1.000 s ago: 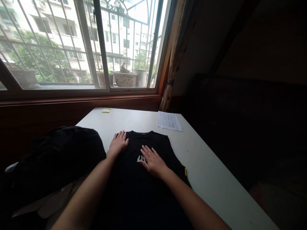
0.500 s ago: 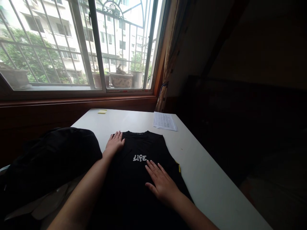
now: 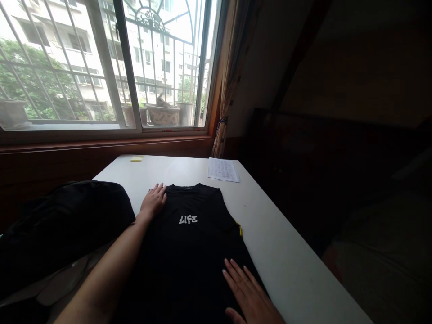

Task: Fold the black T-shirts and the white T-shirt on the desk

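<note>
A black T-shirt (image 3: 192, 252) lies spread on the white table (image 3: 283, 238), its neckline toward the window and pale lettering across the chest. My left hand (image 3: 154, 199) rests flat on the shirt's far left shoulder, fingers extended. Lower down, near the right side of the shirt, my right hand (image 3: 248, 288) lies open with its fingers stretched out and the thumb apart. A bit of yellow trim shows at the shirt's right edge. The near end of the shirt runs out of view at the bottom.
A dark cloth heap (image 3: 74, 216) stands left of the table. Printed papers (image 3: 223, 170) lie at the far right corner, and a yellow sticky note (image 3: 137, 159) at the far left. Behind are a barred window (image 3: 162, 67) and a tied curtain (image 3: 221, 130).
My right hand has slid from beside the lettering down toward me along the shirt's right side. My left hand stays on the shoulder. The whole view has shifted slightly.
</note>
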### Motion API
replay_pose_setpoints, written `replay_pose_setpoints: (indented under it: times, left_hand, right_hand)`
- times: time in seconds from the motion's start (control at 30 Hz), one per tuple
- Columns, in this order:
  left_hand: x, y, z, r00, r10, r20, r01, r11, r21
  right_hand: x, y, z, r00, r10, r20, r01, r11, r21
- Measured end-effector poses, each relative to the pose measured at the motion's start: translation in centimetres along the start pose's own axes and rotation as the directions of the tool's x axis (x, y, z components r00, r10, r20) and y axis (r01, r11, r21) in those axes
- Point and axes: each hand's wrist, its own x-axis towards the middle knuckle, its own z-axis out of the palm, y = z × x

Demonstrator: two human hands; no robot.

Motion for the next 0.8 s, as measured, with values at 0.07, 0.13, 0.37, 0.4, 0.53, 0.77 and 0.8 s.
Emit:
replay_pose_setpoints:
  times: [0.07, 0.13, 0.37, 0.4, 0.53, 0.77, 0.8]
  left_hand:
    - [-0.6, 0.4, -0.6, 0.999, 0.046, -0.025, -0.046, 0.999, -0.009]
    - [-1.5, 1.0, -1.1, 0.995, 0.097, -0.033, -0.098, 0.995, -0.018]
    - [-7.2, 1.1, -1.6, 0.965, 0.261, 0.009, -0.259, 0.962, -0.088]
    - [-8.2, 0.6, -1.6, 0.963, 0.269, 0.023, -0.265, 0.959, -0.098]
    - [-11.6, -1.2, -1.6, 0.961, 0.265, 0.077, -0.257, 0.962, -0.096]
    - [-15.4, -2.5, -1.7, 0.961, 0.275, 0.024, -0.271, 0.956, -0.116]
    - [-15.8, -2.7, -1.7, 0.964, 0.267, -0.001, -0.265, 0.955, -0.134]
  right_hand:
    - [-1.3, 0.7, 0.6, 0.998, 0.031, -0.058, -0.032, 0.999, -0.022]
    - [-2.7, 1.7, 1.4, 0.981, 0.077, -0.176, -0.086, 0.995, -0.047]
    - [-6.3, 5.5, 4.1, 0.841, 0.280, -0.463, -0.306, 0.952, 0.020]
    - [-6.5, 5.6, 4.3, 0.840, 0.296, -0.454, -0.313, 0.949, 0.040]
    - [-6.6, 4.4, 3.2, 0.879, 0.314, -0.360, -0.293, 0.950, 0.113]
    - [-5.5, 2.4, -1.6, 0.854, 0.486, -0.185, -0.418, 0.854, 0.311]
    - [-4.9, 2.9, -2.2, 0.846, 0.501, -0.186, -0.428, 0.844, 0.324]
